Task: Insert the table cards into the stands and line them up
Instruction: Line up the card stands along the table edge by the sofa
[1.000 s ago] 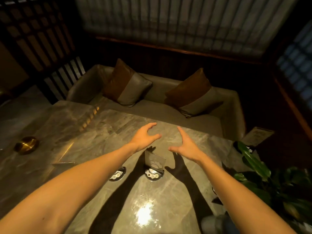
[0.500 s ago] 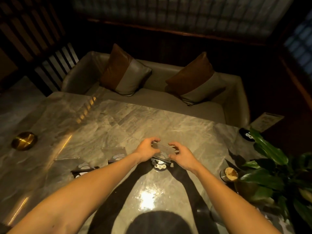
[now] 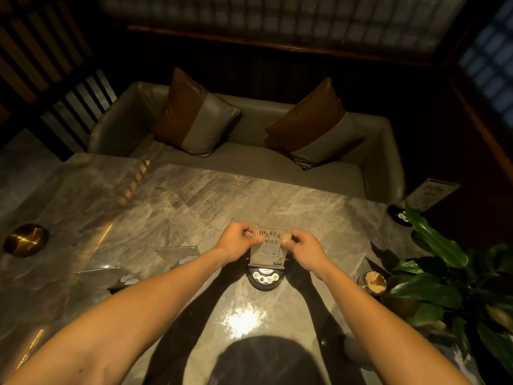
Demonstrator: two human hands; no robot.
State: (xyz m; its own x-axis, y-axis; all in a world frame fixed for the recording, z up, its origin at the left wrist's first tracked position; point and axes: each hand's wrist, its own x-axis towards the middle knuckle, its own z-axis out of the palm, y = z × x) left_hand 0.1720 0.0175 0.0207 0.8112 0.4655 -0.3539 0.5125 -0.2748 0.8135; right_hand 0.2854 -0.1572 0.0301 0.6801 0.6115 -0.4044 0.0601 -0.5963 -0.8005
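A clear acrylic table card (image 3: pixel 268 247) printed with characters and "03" stands upright in a round black stand (image 3: pixel 264 277) at the middle of the marble table (image 3: pixel 194 207). My left hand (image 3: pixel 239 239) pinches its top left corner and my right hand (image 3: pixel 304 249) pinches its top right corner. Two more clear cards lie to the left: one (image 3: pixel 177 252) leaning near a stand, another (image 3: pixel 102 269) flat beside a dark stand (image 3: pixel 123 284). A further card (image 3: pixel 429 193) and black stand (image 3: pixel 399 215) sit at the table's far right corner.
A brass dish (image 3: pixel 25 239) rests at the table's left edge. A leafy plant (image 3: pixel 444 279) and a toothpick holder (image 3: pixel 373 282) crowd the right side. A grey sofa (image 3: pixel 249 151) with two cushions lies beyond the table. A lamp glare spot shows near me.
Both hands came down from open and apart above the table onto the card, then turned it upright, so its printed face now shows. The view has tilted down.
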